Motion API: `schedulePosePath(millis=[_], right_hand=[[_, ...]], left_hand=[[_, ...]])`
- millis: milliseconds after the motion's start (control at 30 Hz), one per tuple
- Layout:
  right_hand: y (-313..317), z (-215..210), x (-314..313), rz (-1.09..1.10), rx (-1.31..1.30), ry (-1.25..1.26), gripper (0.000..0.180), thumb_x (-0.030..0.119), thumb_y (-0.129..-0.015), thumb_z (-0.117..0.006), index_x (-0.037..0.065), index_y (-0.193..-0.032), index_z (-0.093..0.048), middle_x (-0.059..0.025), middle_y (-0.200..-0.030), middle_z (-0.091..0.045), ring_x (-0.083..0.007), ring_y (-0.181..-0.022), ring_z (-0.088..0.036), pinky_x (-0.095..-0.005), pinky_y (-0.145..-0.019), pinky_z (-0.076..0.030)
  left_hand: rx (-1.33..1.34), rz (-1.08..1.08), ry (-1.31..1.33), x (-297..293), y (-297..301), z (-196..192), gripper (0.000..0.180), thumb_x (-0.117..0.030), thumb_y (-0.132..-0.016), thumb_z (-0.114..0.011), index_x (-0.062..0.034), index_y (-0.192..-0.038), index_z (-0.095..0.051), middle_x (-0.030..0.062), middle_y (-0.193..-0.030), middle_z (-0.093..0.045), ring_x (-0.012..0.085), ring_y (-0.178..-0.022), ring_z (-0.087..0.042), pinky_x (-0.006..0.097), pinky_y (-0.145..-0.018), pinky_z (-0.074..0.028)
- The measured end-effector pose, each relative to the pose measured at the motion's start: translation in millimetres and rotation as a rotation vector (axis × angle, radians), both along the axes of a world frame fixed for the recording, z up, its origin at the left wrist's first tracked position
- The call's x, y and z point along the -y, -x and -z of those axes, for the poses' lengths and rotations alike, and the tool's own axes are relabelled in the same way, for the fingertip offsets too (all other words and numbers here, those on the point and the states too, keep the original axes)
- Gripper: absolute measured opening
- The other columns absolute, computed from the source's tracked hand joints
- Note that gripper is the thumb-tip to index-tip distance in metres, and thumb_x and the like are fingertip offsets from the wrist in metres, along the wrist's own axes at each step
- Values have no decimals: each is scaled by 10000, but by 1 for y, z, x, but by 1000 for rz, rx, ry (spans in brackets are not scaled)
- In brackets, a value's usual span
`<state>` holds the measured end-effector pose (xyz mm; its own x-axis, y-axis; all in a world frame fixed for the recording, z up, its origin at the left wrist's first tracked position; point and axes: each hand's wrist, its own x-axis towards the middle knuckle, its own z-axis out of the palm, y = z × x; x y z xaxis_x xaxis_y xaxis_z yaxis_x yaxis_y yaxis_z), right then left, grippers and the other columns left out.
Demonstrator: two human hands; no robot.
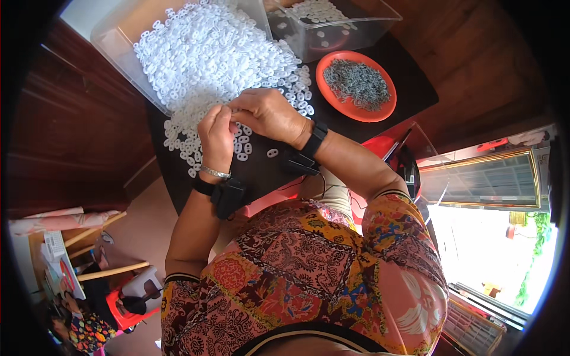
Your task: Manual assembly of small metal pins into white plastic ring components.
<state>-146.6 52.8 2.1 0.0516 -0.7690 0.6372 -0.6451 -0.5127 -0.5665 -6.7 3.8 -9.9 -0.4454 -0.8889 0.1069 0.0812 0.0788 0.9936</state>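
My left hand [216, 135] and my right hand [274, 116] meet fingertip to fingertip over the near edge of a heap of small white two-holed oval plastic pieces [202, 50]. Both hands are closed in a pinch. Whatever lies between the fingertips is too small and too hidden to name. Loose white pieces [242, 148] lie on the dark table around and under my hands. To the right, an orange plate [330, 108] holds a pile of small thin grey metal-looking bits [358, 83].
The heap spills out of a clear plastic bin [122, 62] tipped toward me. Behind the plate, another clear bin [356, 38] contains more white pieces. The dark table [415, 80] stands between wooden panels. At lower left, a person [89, 329] in flowered clothing is near a red chair [127, 311].
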Motion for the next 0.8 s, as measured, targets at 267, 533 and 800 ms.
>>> schedulePosePath(millis=[267, 533, 800], right_hand=[[1, -18, -6, 66, -223, -1, 122, 148, -754, -618, 57, -835, -635, -110, -751, -598, -301, -729, -597, -398, -651, -486], [100, -118, 24, 751, -506, 364, 291, 149, -761, -629, 77, -1040, -590, -167, -1010, -577, -350, -897, -561, -386, -753, -468], [83, -54, 19, 297, -420, -8, 127, 187, -783, -605, 101, -845, -675, -118, -810, -637, -311, -762, -604, -397, -689, -485]], left_hand=[[-17, 16, -6, 7, -6, 1, 259, -193, -902, -484, -38, -709, -558, -26, -586, -482, 43, -510, -412, 200, -458, -316], [12, 13, 151, 14, -2, 2, 259, -202, -899, -484, -34, -718, -560, -23, -581, -467, 43, -501, -396, 194, -450, -302], [51, -39, 144, 13, -2, -1, 266, -182, -864, -504, 13, -693, -561, 15, -534, -500, 73, -492, -452, 244, -460, -349]])
